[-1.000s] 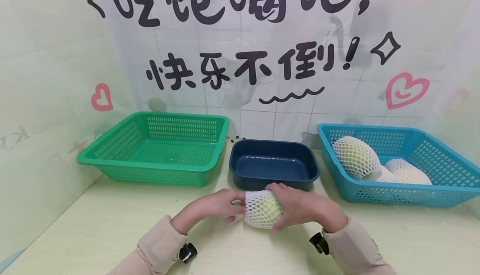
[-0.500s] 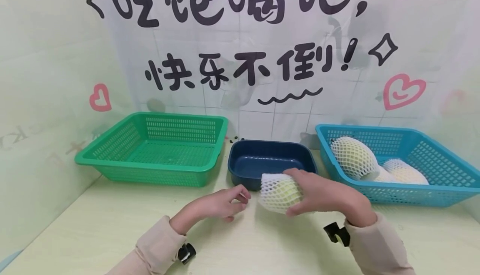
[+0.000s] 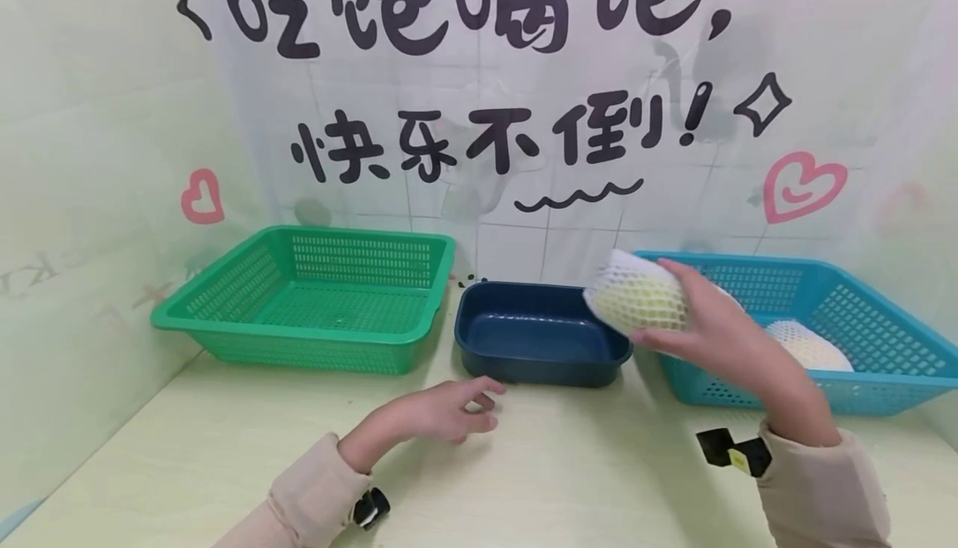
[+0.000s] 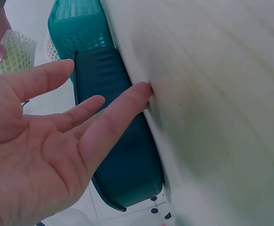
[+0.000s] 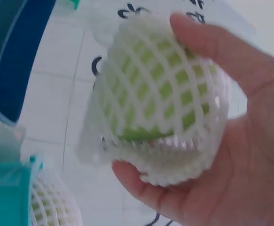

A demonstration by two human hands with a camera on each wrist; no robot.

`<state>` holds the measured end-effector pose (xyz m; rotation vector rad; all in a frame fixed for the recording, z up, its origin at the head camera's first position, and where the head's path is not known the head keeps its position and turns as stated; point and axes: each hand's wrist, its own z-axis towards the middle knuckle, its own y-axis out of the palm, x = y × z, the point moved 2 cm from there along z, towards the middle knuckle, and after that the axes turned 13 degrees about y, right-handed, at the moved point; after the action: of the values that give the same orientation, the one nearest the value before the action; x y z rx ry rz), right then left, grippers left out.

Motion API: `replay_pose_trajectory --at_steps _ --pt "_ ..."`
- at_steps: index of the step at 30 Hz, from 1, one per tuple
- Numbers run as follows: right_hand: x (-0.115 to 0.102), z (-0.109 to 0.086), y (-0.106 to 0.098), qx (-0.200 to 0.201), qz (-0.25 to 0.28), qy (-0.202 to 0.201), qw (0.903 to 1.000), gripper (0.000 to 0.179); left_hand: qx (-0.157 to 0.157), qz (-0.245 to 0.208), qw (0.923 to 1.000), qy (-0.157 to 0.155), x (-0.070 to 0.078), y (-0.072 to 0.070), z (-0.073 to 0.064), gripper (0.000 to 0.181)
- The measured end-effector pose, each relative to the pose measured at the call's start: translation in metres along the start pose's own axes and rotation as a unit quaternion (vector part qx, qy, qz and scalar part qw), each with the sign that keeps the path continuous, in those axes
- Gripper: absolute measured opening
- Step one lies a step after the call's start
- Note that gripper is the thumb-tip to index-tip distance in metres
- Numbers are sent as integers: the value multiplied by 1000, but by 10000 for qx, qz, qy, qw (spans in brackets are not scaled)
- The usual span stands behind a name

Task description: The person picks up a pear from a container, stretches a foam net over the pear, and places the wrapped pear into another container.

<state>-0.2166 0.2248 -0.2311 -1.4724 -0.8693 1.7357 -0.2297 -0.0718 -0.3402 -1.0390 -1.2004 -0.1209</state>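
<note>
My right hand (image 3: 722, 328) grips a green fruit in a white foam net (image 3: 639, 294), held in the air above the gap between the navy tray (image 3: 542, 369) and the blue basket (image 3: 891, 386). In the right wrist view, thumb and fingers curl round the netted fruit (image 5: 160, 89), whose green skin shows through the mesh; its exact kind is unclear. My left hand (image 3: 449, 411) hovers low over the table in front of the navy tray, fingers loosely spread. Nothing lies in its palm in the left wrist view, where the hand (image 4: 47, 141) appears before the tray (image 4: 127, 165).
Another netted fruit (image 3: 808, 344) lies in the blue basket at right; more behind my right hand is mostly hidden. A green slotted basket (image 3: 299, 332) stands at left. A printed sheet (image 3: 479, 199) hangs behind the containers.
My right hand has lifted the netted fruit off the table, away from the left hand, carrying it up and right toward the blue basket. My left hand let go and stays nearly in place.
</note>
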Motion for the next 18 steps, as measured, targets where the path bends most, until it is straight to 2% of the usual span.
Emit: replay_pose_trajectory --at_steps 5,9,15,18 --pt "19 1 -18 543 123 762 9955 98 -66 298 9995 124 6 3 0 43" --pt "39 3 -30 856 150 1284 9879 99 -91 674 9970 379 10 2 0 42" --pt "78 6 -39 1265 262 1773 9756 98 145 1347 9852 1048 18 -3 -2 37" --pt "97 3 -42 1410 314 2093 9671 99 366 1693 9777 1187 24 -4 -4 34"
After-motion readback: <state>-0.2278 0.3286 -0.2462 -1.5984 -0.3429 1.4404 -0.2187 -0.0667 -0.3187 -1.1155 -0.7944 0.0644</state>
